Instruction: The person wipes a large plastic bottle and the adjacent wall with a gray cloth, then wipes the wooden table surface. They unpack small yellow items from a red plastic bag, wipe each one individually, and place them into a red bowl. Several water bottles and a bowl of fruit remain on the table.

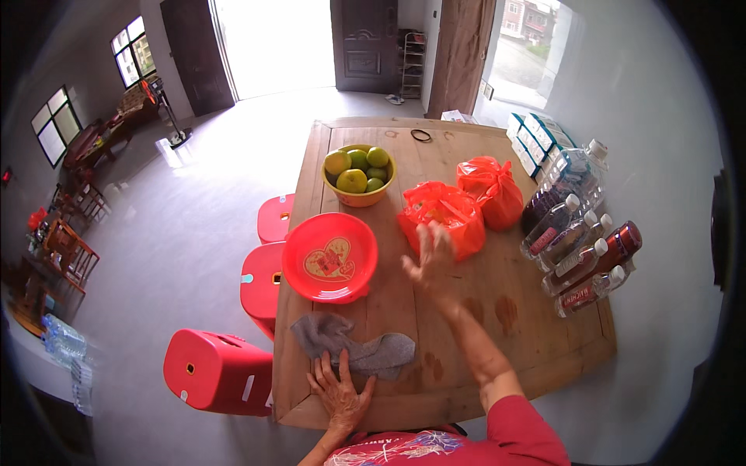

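Note:
My left hand (340, 392) lies with spread fingers at the near left of the wooden table (420, 303), its fingertips touching a crumpled grey cloth (381, 355). My right hand (432, 260) reaches forward over the middle, fingers apart and holding nothing. Just beyond its fingertips sits a red plastic bag (444, 208), its contents hidden; whether the fingers touch it I cannot tell. A second, tied red bag (495, 190) stands behind it to the right. Left of my right hand is a red plastic basin (365, 264) with a gold heart print. Behind that, a yellow bowl (360, 199) holds several green citrus fruits (352, 181).
Several plastic bottles (571, 260) and a dark red flask (622, 242) line the table's right edge, near white-and-blue boxes (536, 144). A dark ring (420, 135) lies at the far end. Red stools (210, 369) stand along the left side. Wet patches (507, 312) mark the wood.

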`<state>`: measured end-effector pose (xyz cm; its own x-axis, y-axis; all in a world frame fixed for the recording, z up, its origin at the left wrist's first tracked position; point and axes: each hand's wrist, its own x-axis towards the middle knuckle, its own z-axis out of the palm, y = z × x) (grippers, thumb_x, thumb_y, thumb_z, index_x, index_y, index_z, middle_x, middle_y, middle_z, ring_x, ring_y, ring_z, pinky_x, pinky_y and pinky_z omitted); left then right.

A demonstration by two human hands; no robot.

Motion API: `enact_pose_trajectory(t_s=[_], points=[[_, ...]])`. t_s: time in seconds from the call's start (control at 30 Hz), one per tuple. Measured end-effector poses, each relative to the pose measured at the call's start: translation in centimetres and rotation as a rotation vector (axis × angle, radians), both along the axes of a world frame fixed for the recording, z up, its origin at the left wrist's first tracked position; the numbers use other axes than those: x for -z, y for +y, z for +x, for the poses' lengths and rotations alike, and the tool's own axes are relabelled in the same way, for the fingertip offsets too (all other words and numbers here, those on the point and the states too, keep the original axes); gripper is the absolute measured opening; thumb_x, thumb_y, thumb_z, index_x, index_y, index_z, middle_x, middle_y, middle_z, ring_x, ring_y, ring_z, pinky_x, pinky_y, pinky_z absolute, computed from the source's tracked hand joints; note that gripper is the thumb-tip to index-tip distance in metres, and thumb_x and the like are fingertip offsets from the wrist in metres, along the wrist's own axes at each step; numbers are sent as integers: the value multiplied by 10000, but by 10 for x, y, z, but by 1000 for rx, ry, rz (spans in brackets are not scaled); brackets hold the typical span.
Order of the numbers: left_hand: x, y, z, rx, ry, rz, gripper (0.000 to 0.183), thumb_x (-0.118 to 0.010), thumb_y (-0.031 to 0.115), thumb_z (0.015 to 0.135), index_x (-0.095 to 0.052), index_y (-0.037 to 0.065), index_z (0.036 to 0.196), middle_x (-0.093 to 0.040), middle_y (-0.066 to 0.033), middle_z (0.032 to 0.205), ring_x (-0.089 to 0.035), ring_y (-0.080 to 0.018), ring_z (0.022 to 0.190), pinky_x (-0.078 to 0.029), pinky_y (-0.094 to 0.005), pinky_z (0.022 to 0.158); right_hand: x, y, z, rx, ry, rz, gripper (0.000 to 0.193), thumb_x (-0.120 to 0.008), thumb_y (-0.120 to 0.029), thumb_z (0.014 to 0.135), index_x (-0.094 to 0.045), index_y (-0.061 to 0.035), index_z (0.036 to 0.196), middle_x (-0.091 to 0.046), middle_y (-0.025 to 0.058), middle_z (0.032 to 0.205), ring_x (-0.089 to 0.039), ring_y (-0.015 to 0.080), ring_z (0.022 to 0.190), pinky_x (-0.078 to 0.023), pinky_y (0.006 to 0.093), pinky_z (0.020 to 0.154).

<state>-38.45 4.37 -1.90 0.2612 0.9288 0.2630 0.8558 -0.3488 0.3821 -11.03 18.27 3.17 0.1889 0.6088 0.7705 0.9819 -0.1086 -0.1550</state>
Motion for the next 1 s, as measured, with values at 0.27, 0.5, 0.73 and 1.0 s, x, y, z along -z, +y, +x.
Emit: enact_pose_trajectory(t_s=[0.27, 0.5, 0.73, 1.0], points=[[2, 0, 3, -20, -22, 7, 809, -754, 448, 695, -423, 132, 1362, -325, -184, 1406, -261, -368, 1332, -162, -583, 1092, 23, 30, 73, 82, -74, -419, 435, -699, -365, 761, -567, -132, 1104, -619, 42, 937, -613, 208, 886, -359, 445, 811], [2, -1, 5, -42, -53, 61, 802, -777, 380, 694, -421, 130, 1368, -339, -174, 1399, -292, -373, 1317, -185, -568, 1100, 45, -2, 86, -84, -38, -341, 240, -582, -123, 785, -548, -96, 1021, -631, 55, 648, -628, 215, 626, -304, 440, 693], [10, -3, 5, -51, -62, 144, 793, -773, 381, 692, -432, 136, 1365, -366, -163, 1384, -320, -357, 1300, -212, -550, 1092, 30, -87, 98, -347, 167, -465, 172, -558, -77, 826, -530, -78, 996, -666, 142, 805, -641, 294, 778, -302, 441, 745], [19, -8, 6, -47, -107, 213, 714, -796, 349, 671, -495, 139, 1283, -395, -164, 1348, -340, -368, 1273, -282, -515, 1057, 16, -232, 131, -396, 10, -405, 144, -589, -106, 792, -596, -122, 935, -646, 52, 779, -623, 223, 768, -309, 419, 767]])
